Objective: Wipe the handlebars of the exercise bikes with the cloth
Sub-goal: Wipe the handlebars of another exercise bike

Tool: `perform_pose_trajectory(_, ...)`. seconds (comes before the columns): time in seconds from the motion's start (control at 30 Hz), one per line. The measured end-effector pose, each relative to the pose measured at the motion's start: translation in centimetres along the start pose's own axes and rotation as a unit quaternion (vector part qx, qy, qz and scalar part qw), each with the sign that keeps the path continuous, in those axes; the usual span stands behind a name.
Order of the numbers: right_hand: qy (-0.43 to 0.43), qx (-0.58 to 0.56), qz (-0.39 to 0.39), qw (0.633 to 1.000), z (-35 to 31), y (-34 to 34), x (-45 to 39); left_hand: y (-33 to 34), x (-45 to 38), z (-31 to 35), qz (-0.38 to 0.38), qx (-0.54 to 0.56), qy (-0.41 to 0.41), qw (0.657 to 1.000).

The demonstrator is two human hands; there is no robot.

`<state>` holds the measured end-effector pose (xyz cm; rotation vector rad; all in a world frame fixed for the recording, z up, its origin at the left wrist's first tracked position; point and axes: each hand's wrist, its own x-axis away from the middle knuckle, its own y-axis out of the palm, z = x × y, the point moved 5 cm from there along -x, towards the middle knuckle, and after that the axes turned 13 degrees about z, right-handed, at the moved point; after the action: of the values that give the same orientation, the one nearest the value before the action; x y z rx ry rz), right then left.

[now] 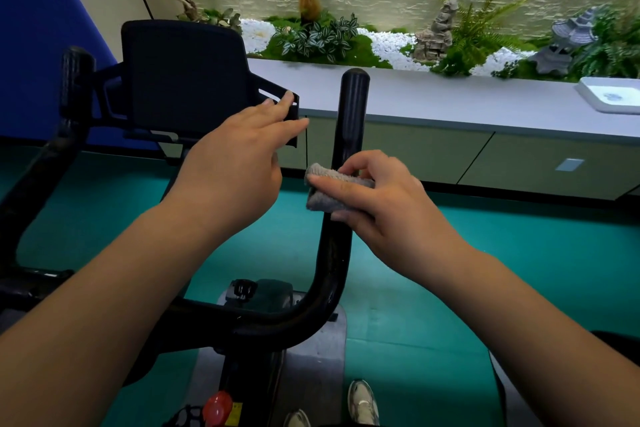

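Green gym floor (485, 253) below, long grey counter (450, 97) behind the exercise bike (249, 322), stone wall and potted greenery beyond that. Right of the bike's black console (183, 80): the right handlebar (346, 135), an upright black bar curving down into the bike's stem. Folded grey cloth (325, 189) wrapped against that bar about midway up, clamped there by the right hand (381, 198), fingers and thumb curled round cloth and bar together. Left hand (235, 156) between console and bar, fingers straight and apart, tips resting on the console's side bracket (291, 107), holding nothing. Left of the console: the left handlebar (74, 80), no cloth on it. By the look of things, partway through the right bar, with stretches above and below the cloth possibly still to cover. No telling from shine alone which parts are already clean. Probably left to do: the left bar, then any other bikes, none of them visible here apart from a dark edge at far right, too cropped to identify.
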<state>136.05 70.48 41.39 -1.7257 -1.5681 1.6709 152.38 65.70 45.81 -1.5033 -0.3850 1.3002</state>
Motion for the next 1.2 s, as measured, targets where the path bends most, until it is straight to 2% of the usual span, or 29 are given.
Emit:
perform_pose_trajectory(0.07,0.009,-0.025,0.006,1.0,0.2,-0.1,-0.3,0.0,0.0,0.1,0.002,-0.001,0.0,1.0)
perform_pose_trajectory(0.13,0.057,-0.104,0.04,0.992,0.6,-0.4,-0.3,-0.1,0.1,0.0,0.005,-0.001,-0.003,1.0)
perform_pose_trajectory(0.2,0.158,-0.156,0.082,0.972,1.8,-0.8,-0.1,-0.1,0.1,0.0,0.008,0.0,-0.005,1.0)
perform_pose_trajectory(0.27,0.272,-0.189,0.136,0.934,3.3,-1.1,0.3,-0.1,0.2,0.1,0.008,-0.004,-0.007,1.0)
perform_pose_trajectory(0.33,0.322,-0.205,0.165,0.909,3.7,-0.8,0.5,-0.1,0.3,0.3,0.008,-0.009,-0.006,1.0)
perform_pose_trajectory(0.43,0.325,-0.205,0.145,0.912,1.6,0.8,1.8,-0.1,0.4,0.4,0.011,-0.016,-0.005,1.0)
perform_pose_trajectory(0.57,0.328,-0.243,0.176,0.896,-1.1,1.1,4.1,0.0,0.5,0.3,0.007,-0.016,-0.003,1.0)
perform_pose_trajectory(0.8,0.318,-0.148,0.189,0.917,0.7,-0.1,1.1,-0.1,0.5,0.4,0.002,-0.015,0.003,1.0)
perform_pose_trajectory(0.9,0.35,-0.147,0.186,0.906,0.8,0.1,1.8,-0.2,0.7,0.4,-0.008,-0.011,0.002,1.0)
perform_pose_trajectory(1.03,0.395,-0.21,0.187,0.875,0.0,0.9,4.7,-0.1,1.3,0.1,-0.03,-0.004,-0.009,1.0)
perform_pose_trajectory(1.2,0.369,-0.19,0.213,0.885,0.3,0.7,2.6,-0.1,2.1,0.1,-0.053,-0.001,-0.01,0.999)
